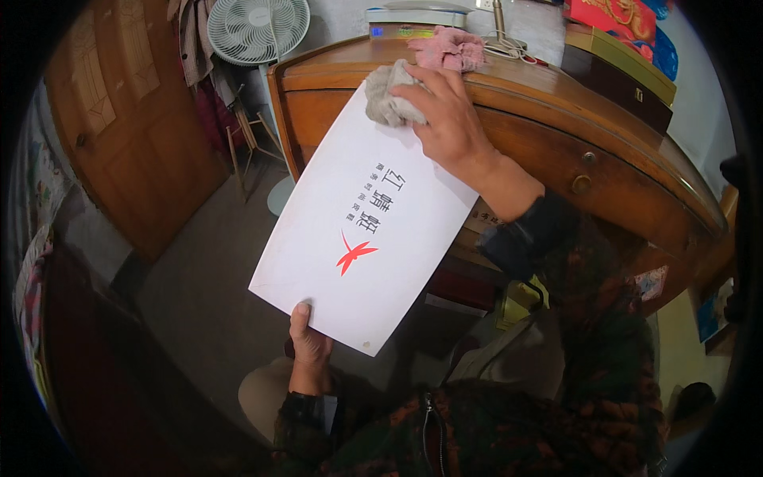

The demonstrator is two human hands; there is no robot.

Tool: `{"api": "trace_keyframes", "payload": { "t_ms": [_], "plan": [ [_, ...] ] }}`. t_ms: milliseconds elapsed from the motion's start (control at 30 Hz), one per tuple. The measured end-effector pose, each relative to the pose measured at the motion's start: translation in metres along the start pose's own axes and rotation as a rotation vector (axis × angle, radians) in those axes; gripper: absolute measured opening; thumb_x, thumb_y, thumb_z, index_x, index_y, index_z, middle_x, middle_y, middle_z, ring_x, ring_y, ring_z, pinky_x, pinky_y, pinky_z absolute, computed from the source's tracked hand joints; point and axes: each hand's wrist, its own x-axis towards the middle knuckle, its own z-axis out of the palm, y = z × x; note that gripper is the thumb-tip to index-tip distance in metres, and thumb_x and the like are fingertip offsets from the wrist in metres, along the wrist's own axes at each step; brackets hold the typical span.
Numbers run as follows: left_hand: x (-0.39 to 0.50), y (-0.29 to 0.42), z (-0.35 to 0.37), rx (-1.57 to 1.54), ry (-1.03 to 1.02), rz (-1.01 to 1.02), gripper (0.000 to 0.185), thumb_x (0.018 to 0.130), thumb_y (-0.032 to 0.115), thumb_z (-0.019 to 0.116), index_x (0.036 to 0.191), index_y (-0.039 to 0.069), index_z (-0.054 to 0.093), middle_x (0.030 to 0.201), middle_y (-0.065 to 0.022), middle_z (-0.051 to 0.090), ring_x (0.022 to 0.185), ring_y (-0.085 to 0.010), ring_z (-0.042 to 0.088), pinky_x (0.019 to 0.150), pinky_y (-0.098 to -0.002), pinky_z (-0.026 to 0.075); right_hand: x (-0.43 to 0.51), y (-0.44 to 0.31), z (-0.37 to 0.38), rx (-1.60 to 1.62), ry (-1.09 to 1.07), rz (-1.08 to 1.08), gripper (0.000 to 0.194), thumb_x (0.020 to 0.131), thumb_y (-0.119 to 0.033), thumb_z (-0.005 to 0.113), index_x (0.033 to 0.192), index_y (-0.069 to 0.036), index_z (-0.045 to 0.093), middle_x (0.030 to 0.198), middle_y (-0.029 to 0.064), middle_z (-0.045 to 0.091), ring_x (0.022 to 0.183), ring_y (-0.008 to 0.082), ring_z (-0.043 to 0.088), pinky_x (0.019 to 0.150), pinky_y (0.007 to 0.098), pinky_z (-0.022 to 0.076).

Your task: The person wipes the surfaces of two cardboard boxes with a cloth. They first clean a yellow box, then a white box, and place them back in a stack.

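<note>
A white cardboard shoe box [369, 214], printed with a red dragonfly and dark writing, lies slanted before me, its broad face up. My left hand [310, 343] grips its near edge, with the thumb on top and the other fingers hidden beneath. At the box's far end, my right hand [447, 119] holds a crumpled grey-beige cloth [390, 98] against the white surface. Just beyond that cloth, a pink rag [450, 50] rests on the wooden desk [334, 62].
Flat boxes [417, 21] and a lamp base [503, 43] with a cable stand at the desk's back. More boxes [620, 77] are stacked at its right. A white fan [259, 27], a wooden stand [250, 131] and a brown door [131, 119] are at the left.
</note>
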Motion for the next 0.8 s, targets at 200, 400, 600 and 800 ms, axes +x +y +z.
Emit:
{"api": "trace_keyframes", "payload": {
  "t_ms": [200, 400, 600, 800],
  "plan": [
    [0.001, 0.0, 0.007, -0.014, 0.044, -0.034, 0.078, 0.082, 0.044, 0.064, 0.141, 0.001, 0.036, 0.134, -0.0176, 0.049, 0.123, -0.0334, 0.05, 0.103, -0.048, 0.042, -0.016, -0.081, 0.024, 0.325, -0.3, -0.309, 0.03, 0.075, -0.009, 0.057, 0.102, -0.016, 0.068, 0.13, 0.0113, 0.056, 0.115, 0.0299, 0.053, 0.095, 0.0461, 0.0407],
    [-0.002, 0.002, 0.016, -0.07, 0.081, 0.005, 0.075, 0.084, 0.043, 0.065, 0.138, -0.002, 0.039, 0.134, -0.0171, 0.05, 0.122, -0.0307, 0.052, 0.104, -0.0441, 0.043, 0.009, -0.054, 0.031, 0.185, -0.127, -0.236, 0.035, 0.075, -0.007, 0.062, 0.109, -0.013, 0.069, 0.122, 0.0132, 0.061, 0.109, 0.0333, 0.057, 0.095, 0.0456, 0.0426],
    [0.0, 0.003, 0.031, -0.097, 0.125, 0.03, 0.074, 0.087, 0.046, 0.06, 0.141, 0.001, 0.036, 0.136, -0.0166, 0.049, 0.124, -0.0306, 0.05, 0.104, -0.0452, 0.042, 0.004, -0.063, 0.047, 0.267, -0.041, -0.198, 0.03, 0.075, -0.008, 0.06, 0.104, -0.012, 0.069, 0.117, 0.0145, 0.061, 0.103, 0.0332, 0.057, 0.089, 0.0442, 0.0437],
    [0.001, 0.007, 0.044, -0.18, 0.067, 0.053, 0.078, 0.089, 0.054, 0.054, 0.144, 0.003, 0.033, 0.14, -0.0181, 0.045, 0.127, -0.0316, 0.048, 0.106, -0.0459, 0.041, -0.052, -0.135, 0.004, 0.431, -0.492, -0.353, 0.028, 0.074, -0.01, 0.062, 0.101, -0.013, 0.069, 0.129, 0.0141, 0.056, 0.119, 0.0282, 0.051, 0.09, 0.0452, 0.0414]
  ]
}}
